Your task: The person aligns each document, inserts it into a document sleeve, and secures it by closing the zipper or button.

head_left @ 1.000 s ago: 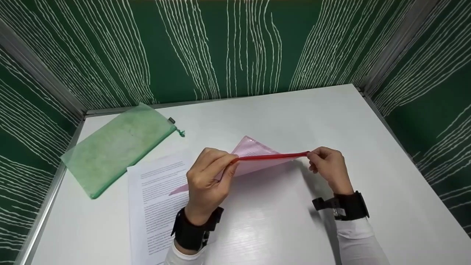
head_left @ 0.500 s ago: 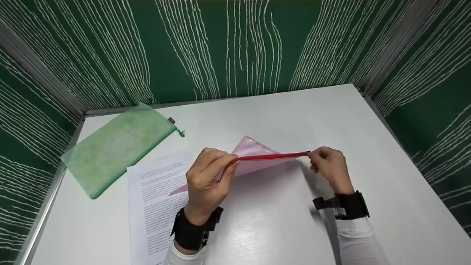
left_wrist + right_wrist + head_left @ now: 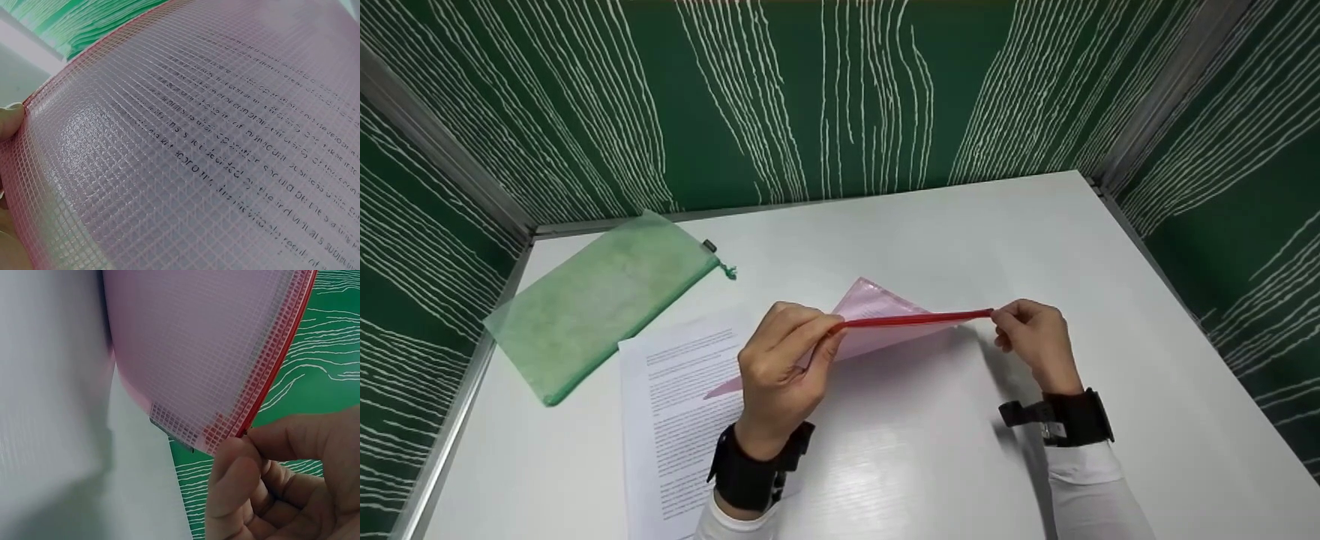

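Note:
A pink mesh pouch [image 3: 877, 302] with a red zipper edge [image 3: 919, 319] is held tilted above the table. My left hand [image 3: 787, 367] pinches the left part of the red edge; in the left wrist view its fingertips show at the frame's left side. At the other end, my right hand [image 3: 1035, 341] pinches the corner between thumb and finger, and the right wrist view shows this hand [image 3: 287, 467] gripping the end of the zipper. Printed text shows through the mesh of the pouch [image 3: 214, 135] in the left wrist view.
On the white table [image 3: 960, 465], a green mesh pouch [image 3: 607, 300] with a cord pull lies at the back left. Printed sheets [image 3: 690, 420] lie in front of it, partly under my left hand and arm. Green walls with white lines stand around the table.
My right hand has shifted very slightly to the right along with its end of the red edge. The left hand keeps its hold nearly in place.

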`<move>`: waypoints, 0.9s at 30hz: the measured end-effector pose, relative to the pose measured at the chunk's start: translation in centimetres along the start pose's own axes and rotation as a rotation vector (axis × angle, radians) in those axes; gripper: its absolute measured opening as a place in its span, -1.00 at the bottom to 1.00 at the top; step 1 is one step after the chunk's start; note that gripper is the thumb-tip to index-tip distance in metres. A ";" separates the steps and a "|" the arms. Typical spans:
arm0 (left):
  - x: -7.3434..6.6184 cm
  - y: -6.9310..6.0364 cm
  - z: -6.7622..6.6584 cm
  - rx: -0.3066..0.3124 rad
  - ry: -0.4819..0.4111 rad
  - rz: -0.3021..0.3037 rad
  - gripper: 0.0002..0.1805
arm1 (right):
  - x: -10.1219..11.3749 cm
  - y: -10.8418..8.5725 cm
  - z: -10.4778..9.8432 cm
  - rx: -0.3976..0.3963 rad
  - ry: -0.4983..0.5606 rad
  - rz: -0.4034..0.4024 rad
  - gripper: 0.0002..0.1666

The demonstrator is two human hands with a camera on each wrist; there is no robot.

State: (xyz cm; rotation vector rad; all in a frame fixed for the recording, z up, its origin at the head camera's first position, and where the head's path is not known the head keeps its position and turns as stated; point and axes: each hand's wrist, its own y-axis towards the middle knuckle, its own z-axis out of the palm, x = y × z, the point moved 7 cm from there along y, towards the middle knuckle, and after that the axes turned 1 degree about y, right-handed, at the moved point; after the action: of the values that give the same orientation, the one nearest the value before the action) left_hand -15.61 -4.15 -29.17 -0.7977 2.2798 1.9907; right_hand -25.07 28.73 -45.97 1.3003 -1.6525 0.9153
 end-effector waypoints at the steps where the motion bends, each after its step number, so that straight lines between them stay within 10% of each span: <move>1: 0.0 0.0 0.0 -0.001 0.000 0.001 -0.82 | 0.0 0.0 0.0 -0.002 -0.001 0.001 -0.71; 27: -0.5 0.2 -0.3 -0.008 -0.009 0.019 -0.83 | -0.5 0.2 -0.8 -0.047 -0.049 -0.007 -0.73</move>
State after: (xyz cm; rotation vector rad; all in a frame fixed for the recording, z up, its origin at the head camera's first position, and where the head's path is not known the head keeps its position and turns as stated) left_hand -15.14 -4.17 -28.73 -0.7693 2.2844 2.0083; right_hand -25.07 29.64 -46.14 1.3054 -1.6958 0.8413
